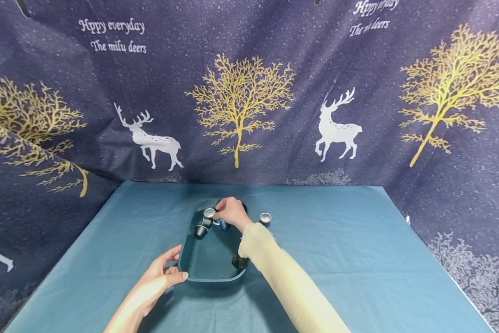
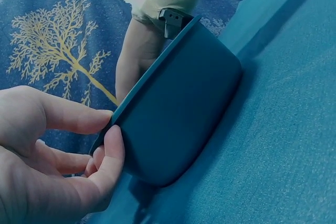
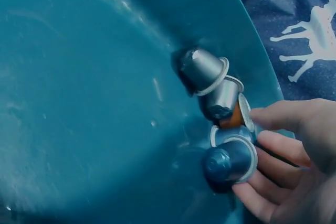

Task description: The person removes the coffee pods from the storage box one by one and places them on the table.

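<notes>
My left fingers (image 2: pixel 76 116) grip the teal tray (image 2: pixel 173 103) rim; my right fingers (image 3: pixel 286 113) touch capsules (image 3: pixel 231 161) inside; whether they grasp one, I cannot tell.

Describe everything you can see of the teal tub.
The teal tub is a rounded rectangle with walls tapering to its base and a thin rim; it looks like smooth, slightly glossy plastic. It sits open side up on the blue cloth. The left hand holds its near left corner. Several capsules lie inside, with the right hand at them; whether that hand touches the tub is unclear.
</notes>
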A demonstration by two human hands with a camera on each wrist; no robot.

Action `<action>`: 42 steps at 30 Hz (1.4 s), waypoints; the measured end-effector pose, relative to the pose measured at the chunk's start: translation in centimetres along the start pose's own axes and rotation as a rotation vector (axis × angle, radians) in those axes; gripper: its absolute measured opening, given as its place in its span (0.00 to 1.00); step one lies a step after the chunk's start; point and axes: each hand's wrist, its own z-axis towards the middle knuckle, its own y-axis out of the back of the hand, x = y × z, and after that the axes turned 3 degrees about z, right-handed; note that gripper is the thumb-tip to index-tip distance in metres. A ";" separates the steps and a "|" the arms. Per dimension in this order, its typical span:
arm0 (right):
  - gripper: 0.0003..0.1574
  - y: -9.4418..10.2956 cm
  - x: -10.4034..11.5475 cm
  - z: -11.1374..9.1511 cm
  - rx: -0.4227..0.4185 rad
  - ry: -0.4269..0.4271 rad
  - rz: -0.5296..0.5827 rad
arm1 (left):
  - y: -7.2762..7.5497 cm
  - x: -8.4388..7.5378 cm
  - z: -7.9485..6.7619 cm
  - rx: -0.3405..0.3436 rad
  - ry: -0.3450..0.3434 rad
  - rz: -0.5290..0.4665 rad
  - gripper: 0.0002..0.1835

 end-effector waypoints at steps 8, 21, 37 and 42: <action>0.15 -0.5 0.2 -0.3 -0.035 -0.007 -0.133 | -0.1 0.0 0.1 -0.019 0.006 0.028 0.44; 0.13 -0.9 -0.5 0.0 -0.038 -0.022 -0.245 | -0.4 0.1 0.2 -0.022 0.014 0.014 0.44; 0.10 0.2 1.1 -0.5 -0.048 0.062 -0.120 | -0.3 0.1 0.2 -0.014 0.001 0.010 0.44; 0.10 0.5 1.2 -0.2 -0.031 0.080 -0.063 | -0.1 0.2 0.3 -0.015 0.008 0.024 0.44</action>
